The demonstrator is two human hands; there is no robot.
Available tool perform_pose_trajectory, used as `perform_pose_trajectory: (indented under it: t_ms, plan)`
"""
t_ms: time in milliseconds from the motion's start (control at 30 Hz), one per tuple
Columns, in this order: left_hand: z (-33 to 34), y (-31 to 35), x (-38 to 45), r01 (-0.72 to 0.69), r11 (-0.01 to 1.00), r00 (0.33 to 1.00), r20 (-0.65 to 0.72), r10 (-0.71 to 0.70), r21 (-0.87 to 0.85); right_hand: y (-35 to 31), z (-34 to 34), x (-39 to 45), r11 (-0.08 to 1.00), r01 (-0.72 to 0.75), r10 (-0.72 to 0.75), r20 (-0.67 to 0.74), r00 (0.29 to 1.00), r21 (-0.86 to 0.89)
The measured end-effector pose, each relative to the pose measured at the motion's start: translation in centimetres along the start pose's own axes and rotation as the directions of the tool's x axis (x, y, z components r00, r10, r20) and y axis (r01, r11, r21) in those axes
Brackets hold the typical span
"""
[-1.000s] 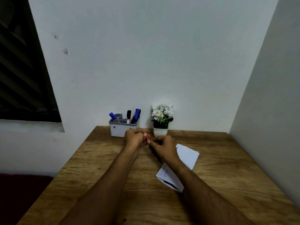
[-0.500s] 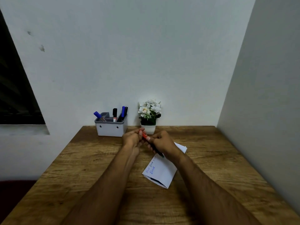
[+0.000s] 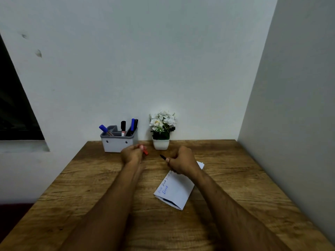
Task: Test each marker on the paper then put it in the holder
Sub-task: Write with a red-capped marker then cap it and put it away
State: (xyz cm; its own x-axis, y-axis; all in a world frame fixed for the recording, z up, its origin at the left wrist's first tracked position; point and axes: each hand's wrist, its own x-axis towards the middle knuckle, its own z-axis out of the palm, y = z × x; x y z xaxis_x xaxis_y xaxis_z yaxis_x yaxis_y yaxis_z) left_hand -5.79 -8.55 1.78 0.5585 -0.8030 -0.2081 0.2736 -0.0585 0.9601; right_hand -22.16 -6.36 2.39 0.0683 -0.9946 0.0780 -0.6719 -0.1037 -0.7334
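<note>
1. A small red marker cap (image 3: 144, 150) is pinched in the curled fingers of the left hand (image 3: 132, 154), just in front of the grey plastic holder (image 3: 117, 142).
2. A dark uncapped marker (image 3: 164, 157) is gripped in the closed right hand (image 3: 182, 162), its tip pointed left, above the folded white paper (image 3: 175, 192).
3. The paper is seen lying on the wooden table (image 3: 235, 178), blue writing on it.
4. Several markers are held upright in the holder.

Right hand (image 3: 181, 161) hides most of the marker (image 3: 164, 157); only its dark tip shows. Red cap (image 3: 144, 150) mostly buried in left hand (image 3: 132, 154), blurred. Blue writing on paper (image 3: 176, 190) unreadable; far corner covered.
</note>
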Motion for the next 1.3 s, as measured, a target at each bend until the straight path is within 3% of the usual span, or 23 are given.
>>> perform_pose_trajectory:
  t_ms: [67,133,200,367,533,600,700,833,900,1167,1300]
  plan:
    - [-0.2,-0.1,-0.1,-0.185,0.945,0.981,0.103,0.163,0.271,0.2,-0.2,0.0,0.997,-0.02,0.02,0.004,1.0,0.078]
    - [-0.5,-0.5,-0.4,-0.384,0.765,0.924,0.216,0.317,0.517,0.1,-0.2,-0.1,0.991,-0.017,0.019,-0.009,1.0,0.135]
    - [-0.8,-0.8,-0.4,-0.499,0.614,0.866,0.315,0.389,0.612,0.1,-0.1,-0.3,0.985,-0.016,0.023,-0.038,0.999,0.172]
    - [-1.8,-1.7,-0.2,-0.6,0.365,0.791,0.458,0.406,0.712,1.3,-0.3,-0.6,0.968,-0.061,0.071,-0.031,0.997,0.245]
    - [-2.6,-2.4,-0.7,-0.639,0.308,0.759,0.514,0.399,0.704,1.9,-0.6,-1.5,0.956,-0.051,0.06,-0.021,0.998,0.29]
    - [-2.9,-2.2,-1.2,-0.684,0.278,0.714,0.541,0.445,0.675,2.1,-0.8,-1.7,0.942,-0.051,0.063,-0.024,0.998,0.333]
    - [-3.8,-2.0,-2.4,-0.78,0.163,0.592,0.627,0.506,0.605,2.2,-1.2,-1.8,0.894,-0.081,0.112,-0.046,0.993,0.44]
    - [-5.8,-2.4,-4.1,-0.9,0.056,0.423,0.837,0.347,0.432,2.1,-1.5,-2.3,0.801,-0.094,0.147,-0.042,0.988,0.592]
    - [-6.8,-2.3,-4.6,-0.926,0.044,0.373,0.896,0.242,0.374,2.0,-1.6,-2.6,0.753,-0.065,0.111,-0.029,0.993,0.654]
    - [-7.5,-2.9,-4.8,-0.945,0.042,0.323,0.946,-0.004,0.323,2.4,-1.0,-3.0,0.608,-0.083,0.03,0.081,0.996,0.79]
    - [-7.4,-3.4,-4.0,-0.947,0.03,0.318,0.947,-0.049,0.319,2.9,-1.1,-3.6,0.658,-0.043,0.045,0.018,0.999,0.752]
